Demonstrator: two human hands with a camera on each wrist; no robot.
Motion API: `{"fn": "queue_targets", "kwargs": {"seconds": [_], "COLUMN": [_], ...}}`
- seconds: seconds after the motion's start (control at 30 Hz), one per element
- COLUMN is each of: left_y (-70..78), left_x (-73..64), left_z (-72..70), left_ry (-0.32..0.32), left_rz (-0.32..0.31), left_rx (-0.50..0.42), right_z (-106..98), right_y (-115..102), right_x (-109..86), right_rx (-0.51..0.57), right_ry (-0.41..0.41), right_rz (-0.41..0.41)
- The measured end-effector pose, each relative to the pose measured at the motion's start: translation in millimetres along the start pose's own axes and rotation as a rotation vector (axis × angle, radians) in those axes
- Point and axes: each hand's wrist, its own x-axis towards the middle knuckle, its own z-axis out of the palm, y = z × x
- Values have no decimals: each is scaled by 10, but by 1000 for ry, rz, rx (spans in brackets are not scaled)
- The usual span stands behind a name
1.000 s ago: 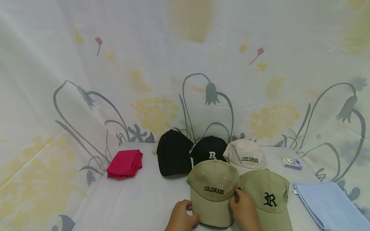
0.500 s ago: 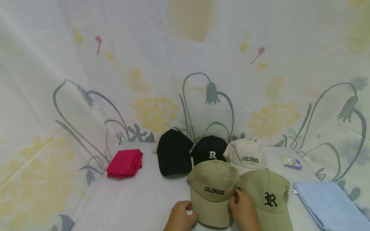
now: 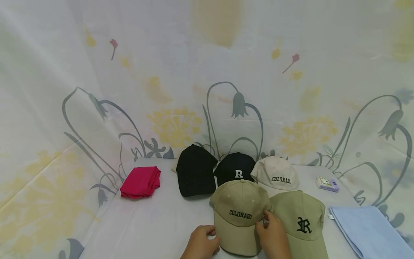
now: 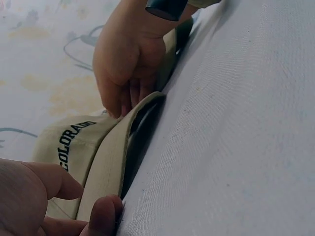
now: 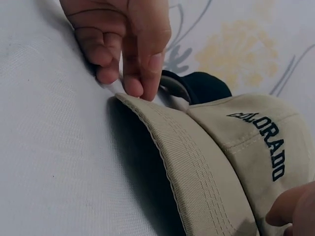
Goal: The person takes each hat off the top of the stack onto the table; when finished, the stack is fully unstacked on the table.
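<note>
A khaki baseball cap (image 3: 240,216) lettered COLORADO lies on the white-covered table, its brim toward me. My left hand (image 3: 202,242) is at the left side of the brim, its curled fingertips right at the brim's corner in the right wrist view. On the other side my right hand (image 3: 274,235) holds the cap where brim and crown meet, thumb by the brim and fingers at the crown's side. The left wrist view shows my left thumb (image 4: 104,216) close by the brim's edge. A green cap (image 3: 297,219) with a black R lies beside my right hand.
Behind lie a plain black cap (image 3: 195,172), a black cap with a white R (image 3: 234,167) and a cream COLORADO cap (image 3: 276,172). Folded red cloth (image 3: 140,182) sits left; a small purple packet (image 3: 327,184) and folded blue cloth (image 3: 372,230) sit right. A flowered curtain (image 3: 181,72) hangs behind.
My left thumb has drawn back slightly leftward from over the brim. My right hand keeps its place on the cap, and the cap lies as before. The head view has shifted a little.
</note>
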Motion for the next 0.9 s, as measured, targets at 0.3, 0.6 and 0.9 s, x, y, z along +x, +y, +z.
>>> {"fn": "queue_targets", "kwargs": {"seconds": [0.3, 0.6, 0.9], "left_y": [-34, -33, 17], "left_x": [10, -19, -16], "left_z": [-1, -43, -294], "left_ry": [-11, -27, -43], "left_rz": [-3, -1, -138], "left_rx": [-37, -101, -163], "right_z": [-43, -72, -225], "right_y": [-111, -371, -750], "right_x": [-74, -118, 102], "right_rx": [45, 83, 193], "right_ry": [106, 217, 189], "right_rz": [-18, -138, -314]}}
